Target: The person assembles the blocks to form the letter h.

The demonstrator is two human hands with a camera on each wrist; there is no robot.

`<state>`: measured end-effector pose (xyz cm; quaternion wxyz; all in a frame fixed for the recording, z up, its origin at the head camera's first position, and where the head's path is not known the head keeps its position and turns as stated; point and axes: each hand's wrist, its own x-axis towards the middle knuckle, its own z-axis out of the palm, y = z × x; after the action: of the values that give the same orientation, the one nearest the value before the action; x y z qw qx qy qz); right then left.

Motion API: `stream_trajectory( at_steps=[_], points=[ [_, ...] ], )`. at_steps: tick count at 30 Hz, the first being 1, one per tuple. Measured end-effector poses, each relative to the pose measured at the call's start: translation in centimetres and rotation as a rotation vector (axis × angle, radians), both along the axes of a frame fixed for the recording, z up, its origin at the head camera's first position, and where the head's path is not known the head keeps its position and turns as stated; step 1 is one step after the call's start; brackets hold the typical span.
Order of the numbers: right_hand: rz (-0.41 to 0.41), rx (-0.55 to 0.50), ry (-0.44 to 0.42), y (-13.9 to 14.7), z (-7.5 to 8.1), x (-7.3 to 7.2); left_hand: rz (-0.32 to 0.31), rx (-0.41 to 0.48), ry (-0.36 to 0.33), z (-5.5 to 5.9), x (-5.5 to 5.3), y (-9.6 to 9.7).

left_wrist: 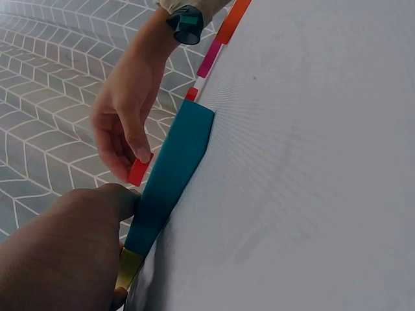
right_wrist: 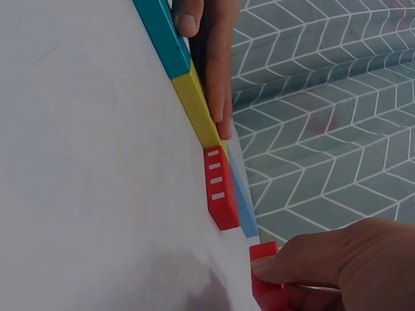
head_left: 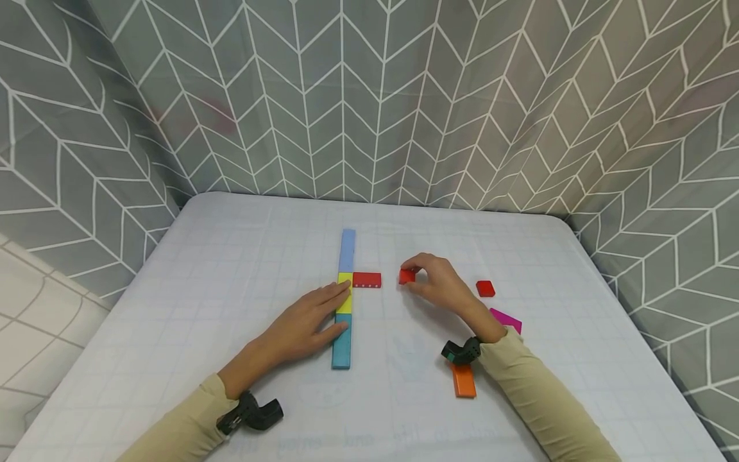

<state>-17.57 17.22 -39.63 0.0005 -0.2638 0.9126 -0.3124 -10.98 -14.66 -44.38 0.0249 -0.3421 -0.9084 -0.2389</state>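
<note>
A light blue block [head_left: 347,250], a yellow block [head_left: 344,305] and a teal block [head_left: 342,350] lie end to end in one upright line in the head view. My left hand [head_left: 303,321] rests on that line, fingertips on the yellow block and thumb on the teal one. From the yellow block's right side a red block [head_left: 367,280] with small white marks sticks out. To its right, my right hand [head_left: 441,282] pinches a small red block [right_wrist: 267,275] between thumb and fingers, a short gap away from the marked block.
Right of my right hand lies another small red block [head_left: 485,289]. A magenta block [head_left: 508,319] is partly hidden by the right forearm, and an orange block [head_left: 464,382] lies below the wrist camera. Patterned curtains [head_left: 369,96] enclose the white table [head_left: 260,231].
</note>
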Motion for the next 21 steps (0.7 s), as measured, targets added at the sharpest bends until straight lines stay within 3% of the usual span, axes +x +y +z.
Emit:
stream_trajectory(
  at_steps=[21],
  points=[
    [0.042, 0.035, -0.004, -1.9, -0.3, -0.3, -0.018, 0.010, 0.002, 0.3, 0.0, 0.1]
  ],
)
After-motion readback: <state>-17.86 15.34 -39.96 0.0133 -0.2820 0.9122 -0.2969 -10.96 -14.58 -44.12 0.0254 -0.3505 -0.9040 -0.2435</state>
